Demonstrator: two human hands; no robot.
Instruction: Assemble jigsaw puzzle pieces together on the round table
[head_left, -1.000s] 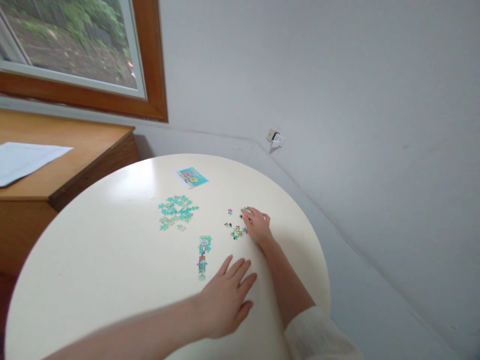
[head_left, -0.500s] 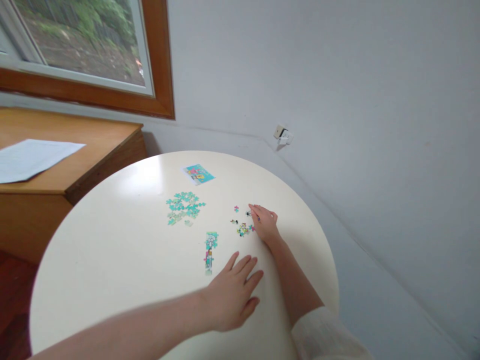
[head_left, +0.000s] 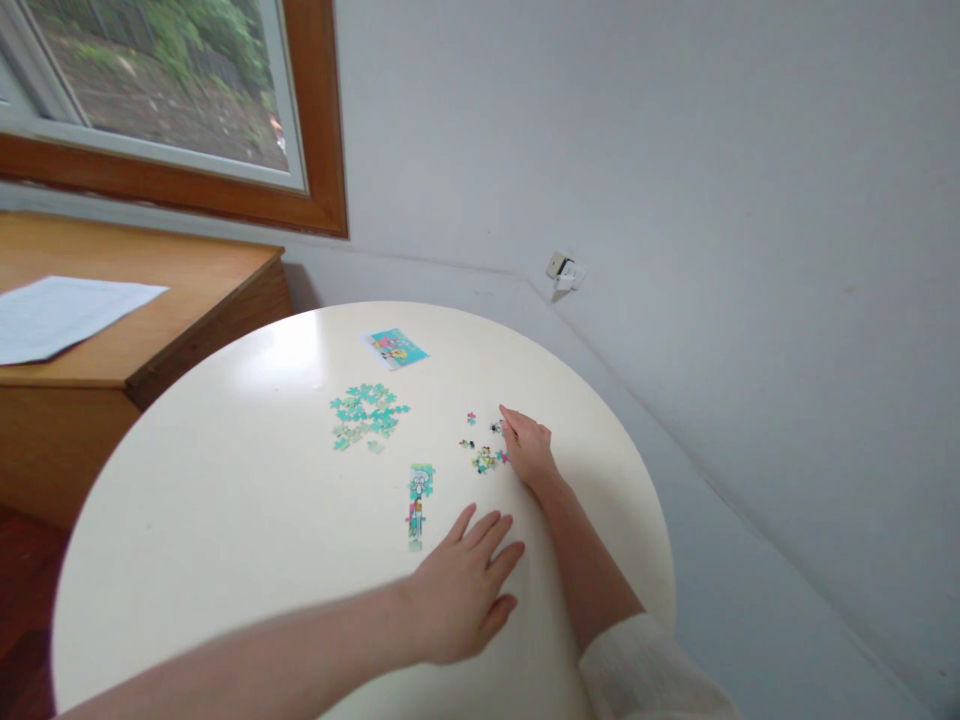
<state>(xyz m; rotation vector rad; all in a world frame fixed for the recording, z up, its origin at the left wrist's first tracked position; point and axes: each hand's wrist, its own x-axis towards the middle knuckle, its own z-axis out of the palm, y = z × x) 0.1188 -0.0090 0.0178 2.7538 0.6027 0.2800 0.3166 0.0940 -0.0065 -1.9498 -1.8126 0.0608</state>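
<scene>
My left hand (head_left: 469, 590) lies flat on the round table with its fingers spread, holding nothing. Just beyond it, to the left, is a joined strip of jigsaw puzzle (head_left: 418, 508) showing a pale cartoon figure. My right hand (head_left: 529, 447) is closed at the right side of the table, fingers curled and index finger pointing forward. A small coloured bit, seemingly a jigsaw piece (head_left: 517, 439), shows between its fingers, mostly hidden. Beside that hand lie a small pile of mixed pieces (head_left: 484, 460), a black-and-white piece (head_left: 496, 427) and a pink piece (head_left: 471, 418).
A loose heap of turquoise and pale green pieces (head_left: 367, 412) lies left of centre on the white table (head_left: 225, 520). Farther back is a colourful picture card (head_left: 397, 349). A wooden cabinet (head_left: 202, 270) with paper (head_left: 67, 315) stands at left; a wall (head_left: 712, 250) borders the right.
My right hand's fingers have drawn closer together, with the index finger more straight. My left hand stays in place on the table. The view has shifted very slightly.
</scene>
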